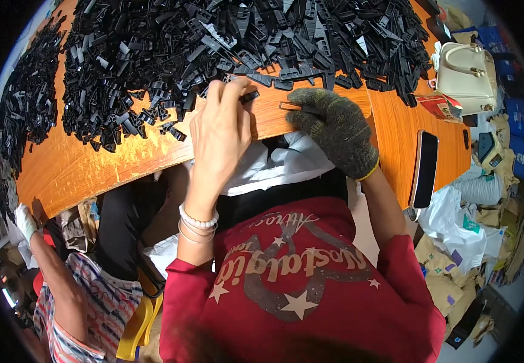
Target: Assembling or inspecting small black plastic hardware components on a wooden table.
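My bare left hand [221, 124] is at the table's near side, its fingers curled down at the edge of the heap. A small black plastic part [250, 96] shows beside its fingertips, seemingly pinched there; the thumb is mostly hidden. Just to the right, my right hand [339, 130], in a dark grey knitted glove, is closed on a flat black plastic part [289, 106] that pokes out leftward between thumb and fingers. Ahead of both hands spreads a heap of small black plastic parts [123, 66], with longer, wedge-shaped black parts [310, 39] toward the right.
On the wooden table [101, 169], a phone [424, 169] lies at right, near a red packet [440, 107] and a cream handbag [467, 75]. Bags and brown packages [443, 272] crowd the right. At left sits another person [86, 290], a white-gloved hand at the table edge.
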The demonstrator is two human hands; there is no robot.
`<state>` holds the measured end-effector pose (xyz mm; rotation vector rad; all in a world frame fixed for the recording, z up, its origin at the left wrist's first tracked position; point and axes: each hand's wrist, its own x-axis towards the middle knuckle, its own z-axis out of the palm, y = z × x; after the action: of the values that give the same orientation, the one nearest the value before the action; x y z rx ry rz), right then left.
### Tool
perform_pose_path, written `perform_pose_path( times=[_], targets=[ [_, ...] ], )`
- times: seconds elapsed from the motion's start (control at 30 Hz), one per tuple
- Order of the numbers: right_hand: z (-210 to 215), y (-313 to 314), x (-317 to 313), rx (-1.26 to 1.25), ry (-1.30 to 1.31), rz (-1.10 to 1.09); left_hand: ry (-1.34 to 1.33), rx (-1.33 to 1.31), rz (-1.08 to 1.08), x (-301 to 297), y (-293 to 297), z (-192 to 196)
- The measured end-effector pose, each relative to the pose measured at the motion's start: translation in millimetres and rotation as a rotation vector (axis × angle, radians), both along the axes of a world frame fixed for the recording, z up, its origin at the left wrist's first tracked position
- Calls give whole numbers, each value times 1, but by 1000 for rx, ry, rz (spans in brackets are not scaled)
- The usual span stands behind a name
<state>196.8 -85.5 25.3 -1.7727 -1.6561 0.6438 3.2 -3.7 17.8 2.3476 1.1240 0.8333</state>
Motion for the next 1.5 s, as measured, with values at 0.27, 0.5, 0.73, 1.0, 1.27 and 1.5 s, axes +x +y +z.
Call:
perform_pose_path(
  times=[0.27,0.5,0.73,1.0,1.27,1.5],
  targets=[
    [-7,-2,-5,49,3,-31,-7,-115,44,2,2,0],
    [-10,-4,-3,50,152,-48,-19,-112,-133,8,-2,-5],
    [11,-1,4,18,-119,168,-142,-248,-211,4,-5,-12],
    [23,1,13,102,-513,352,-207,-205,-244,2,-8,-14],
    [43,21,8,-52,-516,421,-217,-190,-295,6,-2,-25],
    [57,36,-10,424,-834,605,-293,-223,-335,-12,3,-22]
  ],
)
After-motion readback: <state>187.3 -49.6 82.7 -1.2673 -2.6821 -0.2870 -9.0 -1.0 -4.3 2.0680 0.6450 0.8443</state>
